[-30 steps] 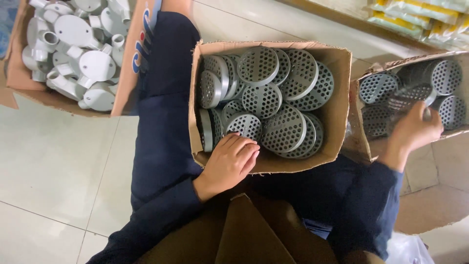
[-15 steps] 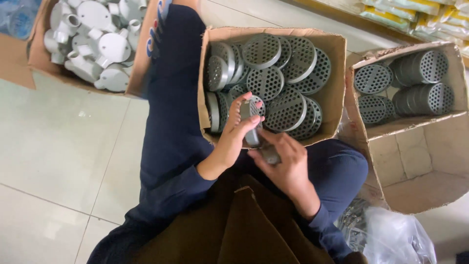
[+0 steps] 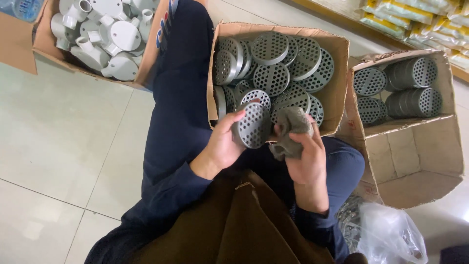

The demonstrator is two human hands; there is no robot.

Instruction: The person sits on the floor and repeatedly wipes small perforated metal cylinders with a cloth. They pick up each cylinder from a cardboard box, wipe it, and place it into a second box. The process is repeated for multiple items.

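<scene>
My left hand (image 3: pixel 222 142) holds a round grey perforated cap (image 3: pixel 251 126) by its rim, face tilted toward me, just above my lap. My right hand (image 3: pixel 304 151) grips a bunched grey cloth (image 3: pixel 291 128) beside the cap, touching its right edge. Both hands are in front of an open cardboard box (image 3: pixel 339 63) filled with several more grey perforated caps (image 3: pixel 288 58). My legs in dark blue trousers pass under the hands.
A second cardboard box (image 3: pixel 420 156) to the right holds stacked perforated caps at its far end. A box of white plastic pipe fittings (image 3: pixel 105 34) stands at the upper left. A clear plastic bag (image 3: pixel 386 234) lies at my right side. Pale tiled floor lies left.
My right hand came back from the right box and took up the cloth beside the cap. My left hand lifted a cap out of the middle box toward me.
</scene>
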